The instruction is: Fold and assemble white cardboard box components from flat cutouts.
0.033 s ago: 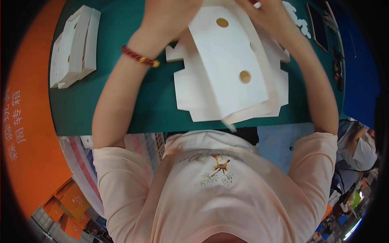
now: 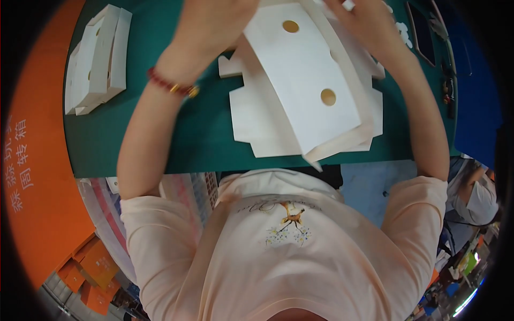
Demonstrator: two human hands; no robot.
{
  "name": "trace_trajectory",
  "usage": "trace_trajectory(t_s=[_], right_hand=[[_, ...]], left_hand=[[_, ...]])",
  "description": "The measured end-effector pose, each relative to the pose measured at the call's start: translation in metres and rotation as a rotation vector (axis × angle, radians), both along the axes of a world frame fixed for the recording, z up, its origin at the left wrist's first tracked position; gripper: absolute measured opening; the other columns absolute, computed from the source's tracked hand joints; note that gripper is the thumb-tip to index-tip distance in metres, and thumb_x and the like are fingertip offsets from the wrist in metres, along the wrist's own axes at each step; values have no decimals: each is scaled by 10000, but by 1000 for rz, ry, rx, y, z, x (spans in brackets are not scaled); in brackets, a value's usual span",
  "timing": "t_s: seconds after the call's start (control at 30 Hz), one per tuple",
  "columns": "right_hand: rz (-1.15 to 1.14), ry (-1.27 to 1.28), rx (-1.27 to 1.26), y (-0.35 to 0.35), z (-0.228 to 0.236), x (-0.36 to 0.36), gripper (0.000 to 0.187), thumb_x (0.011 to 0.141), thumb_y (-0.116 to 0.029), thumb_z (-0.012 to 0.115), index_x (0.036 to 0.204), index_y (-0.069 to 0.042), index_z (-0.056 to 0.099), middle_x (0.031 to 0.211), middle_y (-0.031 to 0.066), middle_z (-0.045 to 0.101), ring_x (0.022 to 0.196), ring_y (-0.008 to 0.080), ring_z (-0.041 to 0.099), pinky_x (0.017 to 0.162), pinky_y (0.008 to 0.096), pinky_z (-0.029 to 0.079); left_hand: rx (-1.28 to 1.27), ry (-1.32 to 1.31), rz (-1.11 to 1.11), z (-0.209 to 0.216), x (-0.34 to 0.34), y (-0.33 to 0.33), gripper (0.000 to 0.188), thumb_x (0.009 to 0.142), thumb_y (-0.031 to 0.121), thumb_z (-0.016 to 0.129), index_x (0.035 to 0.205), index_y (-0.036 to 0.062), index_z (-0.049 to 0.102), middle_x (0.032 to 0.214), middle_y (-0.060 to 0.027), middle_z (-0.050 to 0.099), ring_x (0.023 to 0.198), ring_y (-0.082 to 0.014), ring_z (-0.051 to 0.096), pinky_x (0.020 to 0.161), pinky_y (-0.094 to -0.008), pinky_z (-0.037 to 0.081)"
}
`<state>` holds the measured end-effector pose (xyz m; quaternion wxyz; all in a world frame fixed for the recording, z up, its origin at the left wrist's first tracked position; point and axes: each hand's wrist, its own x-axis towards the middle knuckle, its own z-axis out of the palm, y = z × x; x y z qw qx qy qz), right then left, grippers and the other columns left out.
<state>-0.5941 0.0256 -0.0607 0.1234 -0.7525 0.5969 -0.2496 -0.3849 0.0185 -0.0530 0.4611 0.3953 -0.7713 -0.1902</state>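
A white folded cardboard box (image 2: 300,69) with two round holes in its face slants across the middle, its near end flap folded out. Beneath it lies a flat white card blank (image 2: 254,115) with notched edges. At the box's far left edge is my left hand (image 2: 219,21), a red bead bracelet on its wrist; the top of the picture cuts off its fingers. My right hand (image 2: 367,24) is by the far right edge, its fingers bent and partly cut off. A small white piece (image 2: 348,5) shows between them; whether it is held is unclear.
Several white boxes (image 2: 99,59) lie together on the green table (image 2: 144,48) at left. Small white pieces (image 2: 403,35) and a dark phone-like slab (image 2: 421,32) lie far right. An orange panel (image 2: 40,134) borders the table's left side. Another person (image 2: 474,187) sits at right.
The box has turned slightly, its near end shifting right and its far end left. My left hand has moved a little left, and my right hand a little right.
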Motion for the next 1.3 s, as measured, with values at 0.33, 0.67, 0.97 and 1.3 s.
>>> trace_trajectory(t_s=[0.33,0.67,0.97,1.3], right_hand=[[524,-70,144,118,2,-58,544,739,206,441,1185,-61,600,1343,134,554,1196,302,576,955,326,471],[516,-326,197,134,-8,-48,414,793,155,503,1124,-65,621,1279,104,614,1112,221,617,874,298,528],[490,-371,119,117,-26,-43,196,828,49,688,969,-59,605,1195,83,647,983,185,651,770,273,572],[507,-318,-83,114,-33,-30,168,802,25,719,903,-63,618,1223,99,617,935,182,652,695,246,570]], left_hand=[[-268,-432,-413,-27,13,130,372,808,229,711,1135,69,636,1277,-139,622,1215,-388,557,1026,-534,412],[-135,-511,-513,-27,15,98,251,795,210,761,927,106,574,1294,-52,612,1277,-343,516,1096,-569,287],[-142,-547,-357,-30,-1,97,149,863,98,662,964,103,551,1252,-64,589,1267,-307,502,1115,-567,228],[22,-423,-313,-22,-8,102,68,841,73,689,865,111,637,1165,-28,634,1249,-266,522,1131,-565,215]])
